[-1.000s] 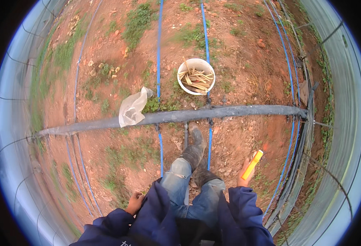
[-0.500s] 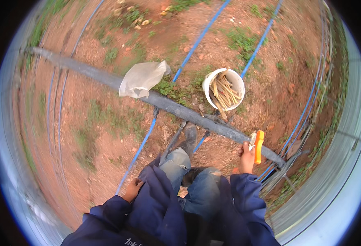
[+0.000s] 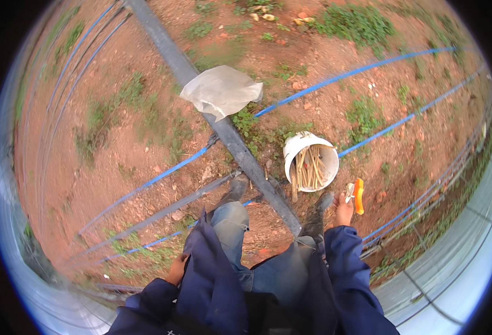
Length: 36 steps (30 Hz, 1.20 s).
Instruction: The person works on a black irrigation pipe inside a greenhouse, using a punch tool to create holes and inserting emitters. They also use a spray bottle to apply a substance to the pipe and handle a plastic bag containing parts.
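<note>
My right hand [image 3: 343, 213] is closed on an orange-handled tool [image 3: 358, 196] with a pale metallic part; its exact kind does not show. The tool is held out over the soil, to the right of my boot. My left hand [image 3: 176, 269] is low against the edge of my dark blue jacket [image 3: 215, 273], its fingers partly hidden by the cloth. Ahead of my feet is a white bucket [image 3: 297, 146], tilted toward me, with a bundle of thin tan sticks [image 3: 312, 170] inside. A translucent whitish plastic bag [image 3: 222, 90] lies draped over a thick dark pipe [image 3: 240, 148].
The dark pipe runs diagonally between my boots [image 3: 314, 218]. Blue hoses [image 3: 318, 85] stretch over reddish soil on both sides, and a thinner grey pipe [image 3: 162, 209] lies at left. Weeds [image 3: 365, 117] grow in patches. Clear sheeting [image 3: 452, 251] curves along the right.
My view has turned, so the pipe and hoses slant differently. My right boot has come into sight near the bucket. The tool stays in my right hand; the left stays by the jacket.
</note>
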Each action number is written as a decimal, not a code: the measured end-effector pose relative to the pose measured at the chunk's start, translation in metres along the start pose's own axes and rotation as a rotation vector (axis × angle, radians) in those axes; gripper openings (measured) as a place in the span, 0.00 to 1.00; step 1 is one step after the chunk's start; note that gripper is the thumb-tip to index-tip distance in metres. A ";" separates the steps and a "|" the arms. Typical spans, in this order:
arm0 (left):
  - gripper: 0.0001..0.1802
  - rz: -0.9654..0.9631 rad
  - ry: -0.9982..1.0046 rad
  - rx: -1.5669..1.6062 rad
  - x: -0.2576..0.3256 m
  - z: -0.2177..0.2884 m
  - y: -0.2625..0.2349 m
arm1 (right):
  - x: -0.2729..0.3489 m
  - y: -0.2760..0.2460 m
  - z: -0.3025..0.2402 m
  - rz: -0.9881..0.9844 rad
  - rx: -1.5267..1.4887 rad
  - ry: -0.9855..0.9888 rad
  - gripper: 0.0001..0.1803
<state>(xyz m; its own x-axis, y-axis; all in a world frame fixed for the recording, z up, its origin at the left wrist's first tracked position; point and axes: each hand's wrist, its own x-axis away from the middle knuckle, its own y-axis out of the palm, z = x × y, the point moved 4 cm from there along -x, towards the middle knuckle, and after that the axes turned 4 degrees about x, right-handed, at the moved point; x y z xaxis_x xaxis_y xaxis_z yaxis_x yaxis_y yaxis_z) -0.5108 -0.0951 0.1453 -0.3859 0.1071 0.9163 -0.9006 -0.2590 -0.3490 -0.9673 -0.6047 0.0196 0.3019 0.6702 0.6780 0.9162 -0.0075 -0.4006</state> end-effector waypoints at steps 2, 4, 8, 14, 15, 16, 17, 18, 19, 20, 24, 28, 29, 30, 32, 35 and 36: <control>0.28 0.069 -0.029 -0.056 0.013 -0.010 0.040 | -0.076 -0.014 0.033 -0.059 0.068 0.010 0.13; 0.27 0.151 -0.036 0.030 0.038 -0.026 0.090 | -0.161 -0.022 0.074 -0.141 0.220 0.025 0.18; 0.25 0.293 -0.099 0.126 0.112 -0.070 0.202 | -0.309 -0.002 0.107 -0.155 0.753 -0.342 0.20; 0.21 0.381 -0.260 0.205 0.269 -0.139 0.330 | -0.304 0.036 0.082 -0.456 0.769 -0.519 0.32; 0.21 0.382 -0.278 0.197 0.291 -0.144 0.345 | -0.296 0.039 0.077 -0.446 0.695 -0.462 0.33; 0.20 0.370 -0.332 0.216 0.310 -0.149 0.362 | -0.291 0.042 0.076 -0.452 0.625 -0.401 0.34; 0.20 0.346 -0.391 0.211 0.322 -0.154 0.374 | -0.288 0.044 0.075 -0.414 0.623 -0.381 0.34; 0.19 0.325 -0.448 0.207 0.335 -0.158 0.386 | -0.289 0.048 0.076 -0.395 0.625 -0.374 0.34; 0.19 0.306 -0.498 0.205 0.345 -0.162 0.397 | -0.291 0.052 0.080 -0.374 0.616 -0.367 0.35; 0.18 0.285 -0.538 0.202 0.353 -0.167 0.406 | -0.292 0.056 0.081 -0.362 0.644 -0.497 0.35; 0.17 0.170 -0.663 0.160 0.363 -0.192 0.436 | -0.304 0.064 0.089 -0.391 0.609 -0.625 0.33; 0.15 -0.277 -0.598 -0.277 0.292 -0.205 0.450 | -0.315 0.064 0.083 -0.569 0.419 -0.122 0.27; 0.15 -0.279 -0.491 -0.408 0.258 -0.197 0.444 | -0.314 0.062 0.073 -0.523 0.392 -0.180 0.26; 0.15 -0.196 -0.439 -0.450 0.219 -0.185 0.433 | -0.313 0.062 0.061 -0.551 0.371 -0.179 0.26; 0.13 0.475 -0.166 0.152 0.147 -0.138 0.409 | -0.314 0.058 0.027 -0.536 0.544 -0.310 0.26; 0.14 0.150 -0.145 0.659 0.090 -0.072 0.436 | -0.319 0.042 -0.024 -0.549 0.633 -0.331 0.26; 0.15 0.078 -0.064 0.802 0.074 -0.049 0.443 | -0.324 0.036 -0.043 -0.459 0.696 -0.379 0.26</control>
<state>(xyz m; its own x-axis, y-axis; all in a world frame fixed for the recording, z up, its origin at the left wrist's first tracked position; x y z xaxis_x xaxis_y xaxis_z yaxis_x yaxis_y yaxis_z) -0.9483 -0.1547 0.0489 -0.4074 0.0116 0.9132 -0.4447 -0.8759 -0.1873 -1.0208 -0.8540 -0.1879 -0.2725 0.6965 0.6638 0.5218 0.6867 -0.5062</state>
